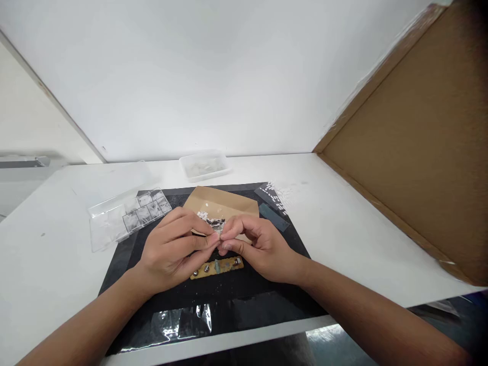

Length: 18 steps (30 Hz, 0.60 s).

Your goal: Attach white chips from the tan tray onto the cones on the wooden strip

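My left hand (177,249) and my right hand (259,246) meet fingertip to fingertip above a black mat (236,312). Both are closed in a pinch, and whatever lies between the fingertips is too small or hidden to name. Just below them is a narrow yellowish strip (223,266) carrying several small metal pieces and a greenish piece. Behind the fingers, a brown paper sheet or tray (229,201) holds a heap of small white and dark bits (215,222), partly covered by my hands.
A clear compartment box (110,223) with small bags stands at left. A translucent tub (204,168) sits at the back. White pieces (280,195) and a dark strip (273,217) lie at right, near a cardboard panel (412,137).
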### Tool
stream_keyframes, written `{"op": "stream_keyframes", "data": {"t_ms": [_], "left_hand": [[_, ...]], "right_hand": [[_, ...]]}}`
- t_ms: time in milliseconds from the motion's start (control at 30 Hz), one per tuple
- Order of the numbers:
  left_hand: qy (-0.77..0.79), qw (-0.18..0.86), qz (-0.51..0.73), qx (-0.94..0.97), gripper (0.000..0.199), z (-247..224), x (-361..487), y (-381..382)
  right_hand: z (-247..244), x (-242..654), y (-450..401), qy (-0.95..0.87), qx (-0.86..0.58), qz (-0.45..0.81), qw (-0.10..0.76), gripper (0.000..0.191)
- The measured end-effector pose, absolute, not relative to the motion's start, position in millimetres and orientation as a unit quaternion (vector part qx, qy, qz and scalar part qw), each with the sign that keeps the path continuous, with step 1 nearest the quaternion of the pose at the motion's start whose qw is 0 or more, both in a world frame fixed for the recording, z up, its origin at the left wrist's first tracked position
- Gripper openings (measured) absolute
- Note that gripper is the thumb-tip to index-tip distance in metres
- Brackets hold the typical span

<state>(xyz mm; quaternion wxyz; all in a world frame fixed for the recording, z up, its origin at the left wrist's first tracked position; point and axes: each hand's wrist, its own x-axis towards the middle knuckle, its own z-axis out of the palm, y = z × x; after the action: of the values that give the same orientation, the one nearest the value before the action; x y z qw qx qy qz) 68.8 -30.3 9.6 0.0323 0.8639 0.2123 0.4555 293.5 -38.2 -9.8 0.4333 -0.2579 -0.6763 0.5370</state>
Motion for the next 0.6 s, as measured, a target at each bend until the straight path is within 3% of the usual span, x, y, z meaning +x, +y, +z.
{"op": "stream_keyframes", "data": {"t_ms": [133,300,600], "left_hand": [[0.204,0.030,0.443,0.873,0.013,5,67,-28],[0.216,0.023,0.413,0.884,0.023,-4,62,-25],[0.232,-0.016,0.432,0.871,0.024,-2,58,-22]], "right_hand": [[-5,296,-37,-0.733,-0.293,0.458,0.409,0.009],[2,298,-36,-0.771,-0.318,0.393,0.389,0.050],[12,305,-30,-0.786,-0.376,0.368,0.323,0.005]]}}
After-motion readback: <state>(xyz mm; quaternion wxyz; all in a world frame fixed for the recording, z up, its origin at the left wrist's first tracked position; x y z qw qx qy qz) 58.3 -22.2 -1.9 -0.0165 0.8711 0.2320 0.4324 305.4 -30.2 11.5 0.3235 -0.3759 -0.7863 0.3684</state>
